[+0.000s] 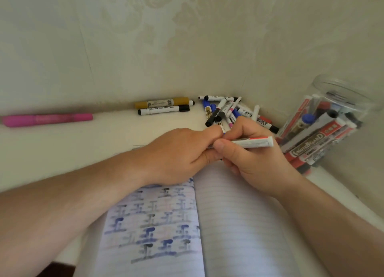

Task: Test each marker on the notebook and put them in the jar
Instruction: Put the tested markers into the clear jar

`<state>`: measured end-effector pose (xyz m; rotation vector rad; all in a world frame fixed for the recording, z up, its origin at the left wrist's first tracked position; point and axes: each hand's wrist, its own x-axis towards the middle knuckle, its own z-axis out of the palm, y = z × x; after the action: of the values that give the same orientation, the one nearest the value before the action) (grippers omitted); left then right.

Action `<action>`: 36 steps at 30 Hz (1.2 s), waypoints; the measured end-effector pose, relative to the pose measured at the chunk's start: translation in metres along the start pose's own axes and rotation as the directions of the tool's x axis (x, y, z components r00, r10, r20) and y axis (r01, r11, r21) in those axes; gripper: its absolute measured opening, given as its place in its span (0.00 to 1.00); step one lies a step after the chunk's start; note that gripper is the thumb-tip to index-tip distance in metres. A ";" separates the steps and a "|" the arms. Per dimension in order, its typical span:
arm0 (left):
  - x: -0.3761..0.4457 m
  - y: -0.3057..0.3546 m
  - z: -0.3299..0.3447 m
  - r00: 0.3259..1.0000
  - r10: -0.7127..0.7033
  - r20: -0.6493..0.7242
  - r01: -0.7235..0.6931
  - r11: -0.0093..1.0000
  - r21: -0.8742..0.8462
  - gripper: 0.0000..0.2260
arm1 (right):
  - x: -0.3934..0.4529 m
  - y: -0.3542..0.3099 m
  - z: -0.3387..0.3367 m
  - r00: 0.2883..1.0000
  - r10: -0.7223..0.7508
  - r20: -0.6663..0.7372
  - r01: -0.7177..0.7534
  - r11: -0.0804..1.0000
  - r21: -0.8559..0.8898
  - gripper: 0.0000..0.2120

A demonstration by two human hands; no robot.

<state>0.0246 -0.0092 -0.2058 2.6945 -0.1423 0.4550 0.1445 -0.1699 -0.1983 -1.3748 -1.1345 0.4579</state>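
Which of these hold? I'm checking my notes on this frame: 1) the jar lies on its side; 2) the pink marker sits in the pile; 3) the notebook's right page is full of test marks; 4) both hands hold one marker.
1) True: the jar lies tipped, markers inside.
2) False: the pink marker lies alone, far left of the pile.
3) False: the notebook has marks on its left page only.
4) True: the left hand and right hand meet on the red-and-white marker.

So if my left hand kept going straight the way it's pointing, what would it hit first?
The left hand points right, and its fingers already meet the right hand gripping a marker. Past that stands the jar, though depth is hard to judge.
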 end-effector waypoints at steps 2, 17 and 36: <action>0.000 0.002 0.000 0.998 -0.009 0.060 0.010 1.000 -0.007 0.08 | -0.001 0.001 -0.005 0.998 -0.006 0.062 0.007 1.000 -0.021 0.11; -0.002 0.021 0.002 0.991 -0.114 0.064 0.110 0.992 0.063 0.10 | -0.008 -0.003 -0.004 0.997 0.079 0.020 -0.080 0.996 0.029 0.13; -0.001 0.016 -0.011 0.926 -0.356 0.122 0.372 0.916 -0.149 0.43 | -0.004 -0.007 -0.009 0.976 0.150 -0.159 -0.107 0.963 0.246 0.08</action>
<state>0.0180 -0.0195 -0.1900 2.4946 0.2823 0.1923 0.1478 -0.1797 -0.1913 -1.2572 -0.8206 0.5358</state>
